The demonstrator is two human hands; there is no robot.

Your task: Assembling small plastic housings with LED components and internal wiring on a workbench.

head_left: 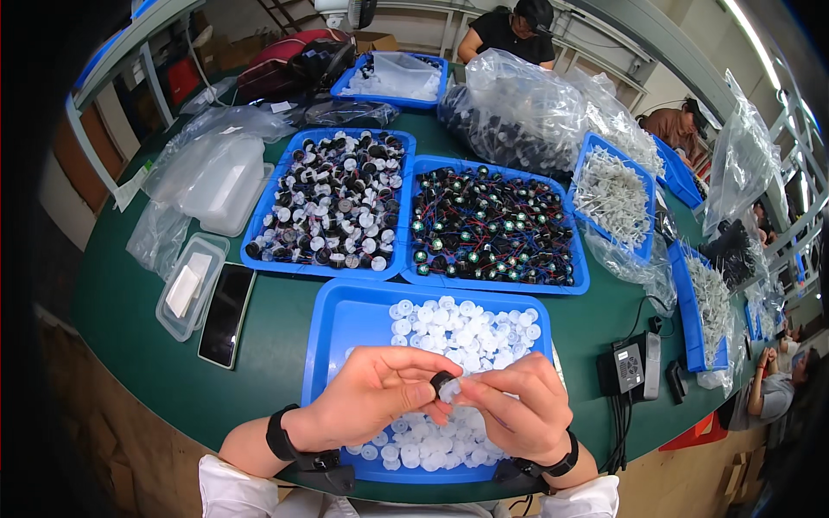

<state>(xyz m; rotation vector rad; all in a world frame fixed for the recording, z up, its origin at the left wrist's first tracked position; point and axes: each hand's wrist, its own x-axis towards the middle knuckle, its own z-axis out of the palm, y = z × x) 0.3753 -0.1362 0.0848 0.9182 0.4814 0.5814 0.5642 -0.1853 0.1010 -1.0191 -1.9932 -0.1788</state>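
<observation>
Over the near blue tray (332, 324), my left hand (371, 393) pinches a small round black part (441, 380) between thumb and forefinger. My right hand (522, 406) is closed on a small white translucent plastic piece (450, 391), which touches the black part. Many loose white discs (466, 332) of like look fill the right side and bottom of that tray. Behind it stand two more blue trays: the left holds black parts with white discs (332, 203), the right holds black parts with red and blue wires (492, 229). Each wrist wears a black strap.
A phone (226, 315) and a clear plastic box (192, 285) lie on the left of the green table (129, 328). At right are a black power box (622, 369) with cables and trays of thin white parts (615, 194). Plastic bags (522, 104) and a seated person (518, 34) are farther back.
</observation>
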